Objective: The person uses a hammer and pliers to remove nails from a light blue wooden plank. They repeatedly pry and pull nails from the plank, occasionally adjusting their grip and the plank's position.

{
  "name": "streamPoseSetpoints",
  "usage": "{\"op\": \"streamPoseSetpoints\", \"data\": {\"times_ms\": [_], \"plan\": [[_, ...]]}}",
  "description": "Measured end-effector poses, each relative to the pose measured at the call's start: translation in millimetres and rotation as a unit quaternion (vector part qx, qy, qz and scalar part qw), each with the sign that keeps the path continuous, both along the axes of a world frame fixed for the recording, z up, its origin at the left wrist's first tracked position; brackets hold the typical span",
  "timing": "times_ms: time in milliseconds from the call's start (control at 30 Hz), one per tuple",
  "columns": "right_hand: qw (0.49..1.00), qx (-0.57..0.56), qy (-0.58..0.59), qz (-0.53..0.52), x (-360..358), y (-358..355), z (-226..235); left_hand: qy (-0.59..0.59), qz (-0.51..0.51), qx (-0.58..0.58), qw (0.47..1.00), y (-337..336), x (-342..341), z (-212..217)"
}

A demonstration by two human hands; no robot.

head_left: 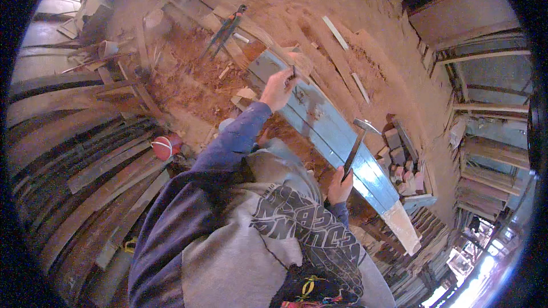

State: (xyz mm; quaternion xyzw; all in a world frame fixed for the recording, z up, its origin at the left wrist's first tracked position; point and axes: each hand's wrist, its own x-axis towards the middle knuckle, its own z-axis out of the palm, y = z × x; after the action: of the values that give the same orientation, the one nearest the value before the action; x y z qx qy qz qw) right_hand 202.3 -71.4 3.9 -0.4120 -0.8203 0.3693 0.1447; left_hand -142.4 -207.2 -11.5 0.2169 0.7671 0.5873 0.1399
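A long board with worn blue paint (328, 131) runs diagonally in front of me, from upper left to lower right. My left hand (278, 89) rests at its upper-left end, fingers pinched together around a small dark thing too small to make out. In my right hand (341, 187), beside the near edge of the board, is a hammer (355, 151) gripped by its dark handle. The metal hammer head points away from me, over the board's far edge. Bright light glares off the lower part of the board.
Long-handled pincers (224, 33) lie beyond the board's upper-left end. Wood blocks (406, 178) fill a box at the right. A red round container (165, 148) stands at the left by stacked planks (105, 185). Pale strips (335, 32) lie on the reddish, sawdust-like ground.
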Motion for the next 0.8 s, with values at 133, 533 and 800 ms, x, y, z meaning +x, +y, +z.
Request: {"op": "streamPoseSetpoints", "data": {"times_ms": [133, 533, 800], "plan": [[0.998, -0.038, -0.058, 0.008, -5.7, -1.4, 15.9, 0.035, -0.038, 0.010, 0.999, 0.1, 2.1, -15.5], [0.982, -0.105, -0.049, 0.150, -109.1, 4.1, 145.2, 0.087, -0.023, 0.040, 0.995, 1.3, 17.0, -29.6], [0.907, 0.113, -0.159, 0.374, -180.6, 2.5, 215.1, 0.107, -0.031, 0.055, 0.992, -5.1, 27.8, -23.7]]}}
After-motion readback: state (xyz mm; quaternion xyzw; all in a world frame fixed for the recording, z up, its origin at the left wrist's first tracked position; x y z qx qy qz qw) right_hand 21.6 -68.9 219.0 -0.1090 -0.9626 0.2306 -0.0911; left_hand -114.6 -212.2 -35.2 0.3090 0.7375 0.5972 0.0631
